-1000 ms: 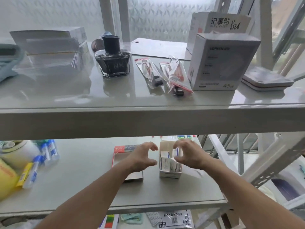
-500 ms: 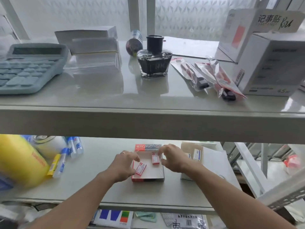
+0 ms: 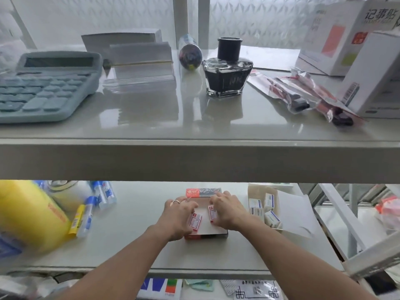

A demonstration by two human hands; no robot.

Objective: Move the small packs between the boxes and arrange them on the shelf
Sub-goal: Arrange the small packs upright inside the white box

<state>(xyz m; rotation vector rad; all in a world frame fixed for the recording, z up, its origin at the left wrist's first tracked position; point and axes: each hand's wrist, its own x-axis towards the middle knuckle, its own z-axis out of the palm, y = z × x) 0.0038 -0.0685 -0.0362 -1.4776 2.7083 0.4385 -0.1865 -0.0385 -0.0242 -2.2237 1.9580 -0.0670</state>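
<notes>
On the lower shelf (image 3: 134, 245), at centre, a shallow red-edged box (image 3: 206, 229) lies open with two small red-and-white packs inside: one pack (image 3: 195, 221) under the left hand (image 3: 178, 217), the other pack (image 3: 212, 213) against the right hand (image 3: 227, 211). Left fingers (image 3: 190, 206) curl over their pack, seemingly pinching it, though thumb contact is hidden. Right fingers (image 3: 216, 199) are bent and close together, touching the second pack's edge; whether they grip it, cannot tell. Just right of this, a brown cardboard box (image 3: 254, 191) with its flap open holds several blue-and-white packs (image 3: 269, 213), loosely jumbled. Beyond, at left: glue sticks (image 3: 101, 195) and a yellow container (image 3: 28, 215). Upper shelf carries an ink bottle (image 3: 227, 70) and a calculator (image 3: 45, 85). Judgement: early stage. Only two packs sit in the red box, not yet squared; the cardboard box is far from emptied, so most transferring and neat arranging remains.
</notes>
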